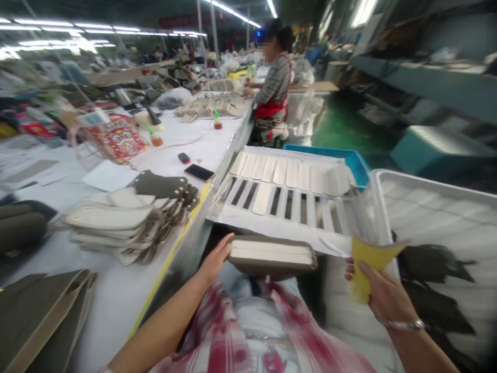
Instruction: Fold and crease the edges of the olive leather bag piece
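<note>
My left hand (215, 259) grips the left end of an olive-green, box-shaped piece (272, 264) with a cream band along its side. The piece lies level in front of my body, above my lap. To the right, my right hand (375, 287) is closed around a thin, curved yellow piece (367, 269), whose material I cannot make out. The yellow piece is beside the white bin. Just ahead of both hands is a white slatted rack (240, 210), with a row of cream rounded strips (279, 171) along its far part.
On the white table (112, 290) at left are stacked cream and olive pieces (112, 217), a phone (200, 172) and small glue bottles (218, 122). A large white bin (435, 184) stands right, a blue tray (355, 160) behind the rack. A co-worker (274, 83) is farther along the table.
</note>
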`<state>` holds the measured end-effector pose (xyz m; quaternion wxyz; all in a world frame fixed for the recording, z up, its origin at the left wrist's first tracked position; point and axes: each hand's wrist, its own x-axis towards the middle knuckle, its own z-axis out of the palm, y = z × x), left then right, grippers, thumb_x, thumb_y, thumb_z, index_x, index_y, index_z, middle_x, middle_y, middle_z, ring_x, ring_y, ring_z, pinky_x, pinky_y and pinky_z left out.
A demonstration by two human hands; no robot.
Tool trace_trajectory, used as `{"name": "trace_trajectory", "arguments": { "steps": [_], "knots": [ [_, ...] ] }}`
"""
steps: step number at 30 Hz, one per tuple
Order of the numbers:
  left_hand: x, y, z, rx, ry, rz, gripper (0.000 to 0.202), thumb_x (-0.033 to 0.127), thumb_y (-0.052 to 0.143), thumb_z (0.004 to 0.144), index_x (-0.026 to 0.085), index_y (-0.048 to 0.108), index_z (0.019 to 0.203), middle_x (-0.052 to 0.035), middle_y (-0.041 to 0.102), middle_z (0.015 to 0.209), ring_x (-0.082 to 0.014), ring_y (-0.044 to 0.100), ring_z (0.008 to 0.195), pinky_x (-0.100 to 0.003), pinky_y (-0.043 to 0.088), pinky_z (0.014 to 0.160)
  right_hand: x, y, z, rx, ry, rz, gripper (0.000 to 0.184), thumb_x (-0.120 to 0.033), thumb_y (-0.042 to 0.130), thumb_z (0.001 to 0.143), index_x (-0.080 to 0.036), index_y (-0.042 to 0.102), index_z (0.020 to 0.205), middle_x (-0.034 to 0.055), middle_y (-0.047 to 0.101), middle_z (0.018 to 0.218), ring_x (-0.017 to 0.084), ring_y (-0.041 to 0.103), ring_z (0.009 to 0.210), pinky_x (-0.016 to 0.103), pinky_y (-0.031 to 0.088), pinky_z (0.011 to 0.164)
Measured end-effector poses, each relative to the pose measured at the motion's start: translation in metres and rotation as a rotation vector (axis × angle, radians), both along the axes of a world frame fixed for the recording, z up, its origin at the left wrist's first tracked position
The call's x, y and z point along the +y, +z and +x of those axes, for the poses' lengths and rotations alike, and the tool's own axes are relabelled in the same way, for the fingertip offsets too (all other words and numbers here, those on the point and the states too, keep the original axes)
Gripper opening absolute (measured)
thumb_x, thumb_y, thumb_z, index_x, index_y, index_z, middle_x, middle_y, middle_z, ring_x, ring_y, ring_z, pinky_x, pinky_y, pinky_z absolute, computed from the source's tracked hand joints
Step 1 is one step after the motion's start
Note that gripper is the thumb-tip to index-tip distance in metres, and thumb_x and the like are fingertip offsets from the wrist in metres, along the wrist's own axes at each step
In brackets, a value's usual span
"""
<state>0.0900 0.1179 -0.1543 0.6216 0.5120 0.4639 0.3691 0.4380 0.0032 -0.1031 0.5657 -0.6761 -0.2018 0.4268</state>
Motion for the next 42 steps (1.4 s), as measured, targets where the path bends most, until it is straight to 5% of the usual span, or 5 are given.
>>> {"name": "trace_trajectory", "arguments": {
  "steps": [21,26,31,35,42],
  "knots": [
    [0.024,0.001,0.033,0.106,0.117,-0.198,0.044,0.042,0.058,0.078,0.018,0.059,0.115,-0.0062,0.059,0.119,-0.0204,0.057,0.102,-0.023,0.047,0.078,0.11,-0.152,0.116,-0.908,0.31,-0.449,0.03,-0.035,0.055,0.082,-0.013,0.061,0.102,0.0176,0.034,0.137,0.034,0.018,0.13,0.054,-0.001,0.104],
    [0.029,0.023,0.035,0.479,-0.052,0.075,0.052,0.05,0.047,0.084,0.019,0.049,0.127,-0.0078,0.048,0.131,-0.0251,0.046,0.119,-0.038,0.036,0.101,0.104,-0.137,0.116,-0.814,0.362,-0.31,0.031,-0.03,0.057,0.081,-0.011,0.06,0.106,0.0153,0.026,0.144,0.033,0.006,0.135,0.05,-0.016,0.104],
    [0.016,0.047,0.1,0.901,-0.493,0.724,0.074,0.055,0.052,0.08,0.019,0.027,0.14,-0.009,0.026,0.146,-0.0255,0.023,0.134,-0.047,0.01,0.112,0.043,-0.094,0.052,-0.523,0.483,-0.076,0.048,-0.043,0.046,0.087,-0.024,0.042,0.131,0.007,0.044,0.135,0.021,0.042,0.122,0.038,0.037,0.101],
    [0.006,0.038,0.161,0.949,-0.784,0.87,0.097,0.068,0.055,0.07,0.013,0.02,0.141,-0.0126,0.026,0.146,-0.0259,0.024,0.133,-0.047,0.016,0.11,0.008,-0.077,-0.006,0.207,0.582,0.251,0.063,-0.039,0.059,0.082,-0.029,0.03,0.137,0.0045,0.033,0.143,0.022,0.033,0.129,0.041,0.032,0.106],
    [0.005,0.021,0.177,1.024,-0.786,0.963,0.094,0.065,0.058,0.07,0.011,0.024,0.139,-0.0128,0.034,0.142,-0.0257,0.032,0.127,-0.042,0.024,0.103,0.011,-0.078,-0.022,0.206,0.478,0.28,0.062,-0.03,0.059,0.081,-0.026,0.032,0.136,0.0051,0.032,0.143,0.021,0.031,0.13,0.04,0.025,0.109]
  ]
}}
